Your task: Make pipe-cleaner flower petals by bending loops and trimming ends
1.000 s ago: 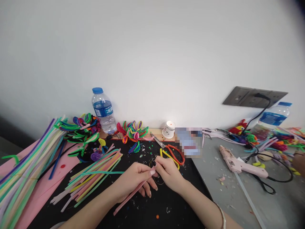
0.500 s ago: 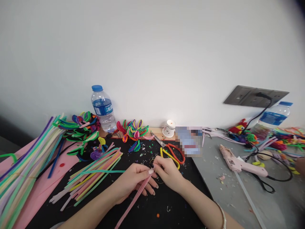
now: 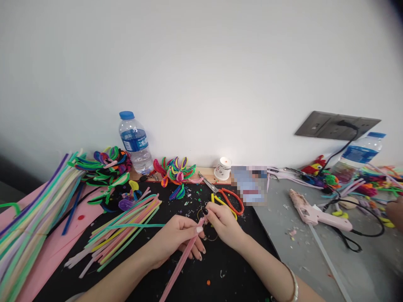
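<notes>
Pink pipe cleaners (image 3: pixel 182 266) run from the bottom edge up to my fingers, over the black mat (image 3: pixel 226 268). My left hand (image 3: pixel 179 239) pinches them between thumb and fingers, close to their upper end. At that tip my right hand (image 3: pixel 222 220) is closed, thumb and forefinger pressed together; a thin wire loop shows beneath the fingers, and exactly what they grip is partly hidden. Just beyond my right hand lie scissors (image 3: pixel 232 200) with orange and yellow handles. Cut pipe cleaners (image 3: pixel 126 235) in pastel colours lie in a pile left of my left hand.
Long pipe cleaners (image 3: pixel 40 222) lie at far left. A water bottle (image 3: pixel 135 142), pipe-cleaner flowers (image 3: pixel 178 173) and a paper cup (image 3: pixel 223 168) stand along the wall. At right, a pink glue gun (image 3: pixel 315 214) with its cord lies on the grey table. Another person's hand (image 3: pixel 395 212) shows at the right edge.
My right hand has shifted slightly away from my left thumb, exposing the upper tip of the pink pipe cleaners. Their lower end has swung a little to the right.
</notes>
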Available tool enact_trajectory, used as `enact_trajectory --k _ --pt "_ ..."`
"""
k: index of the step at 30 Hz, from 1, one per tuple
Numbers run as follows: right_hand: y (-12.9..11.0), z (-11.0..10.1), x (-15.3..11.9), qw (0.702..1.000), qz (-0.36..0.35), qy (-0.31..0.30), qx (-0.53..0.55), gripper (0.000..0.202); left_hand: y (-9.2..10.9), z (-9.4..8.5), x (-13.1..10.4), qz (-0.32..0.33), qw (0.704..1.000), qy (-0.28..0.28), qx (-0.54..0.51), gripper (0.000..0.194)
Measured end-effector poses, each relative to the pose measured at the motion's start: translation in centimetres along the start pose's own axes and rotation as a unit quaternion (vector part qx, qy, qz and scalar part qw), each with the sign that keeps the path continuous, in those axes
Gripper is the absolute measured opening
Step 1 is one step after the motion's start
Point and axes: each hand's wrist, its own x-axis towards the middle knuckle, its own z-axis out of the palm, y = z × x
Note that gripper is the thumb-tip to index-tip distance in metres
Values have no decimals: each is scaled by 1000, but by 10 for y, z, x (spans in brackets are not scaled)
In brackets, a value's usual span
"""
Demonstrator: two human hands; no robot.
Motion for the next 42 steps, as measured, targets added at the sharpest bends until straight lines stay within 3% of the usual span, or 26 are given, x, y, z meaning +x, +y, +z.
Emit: enact_trajectory --k 10,24,34,42 --pt "-3 0 0 997 -24 -58 -41 25 1 0 -2 -10 1000 -23 8 28" --pt "-7 -1 -1 994 -37 -76 -63 25 -1 -1 -1 -7 999 -33 20 20" --pt "-14 -1 -2 989 -34 -87 -111 24 0 2 -2 8 999 -13 52 27" --pt "-13 -1 -3 972 -61 -98 -204 17 -5 2 0 11 998 -10 64 24"
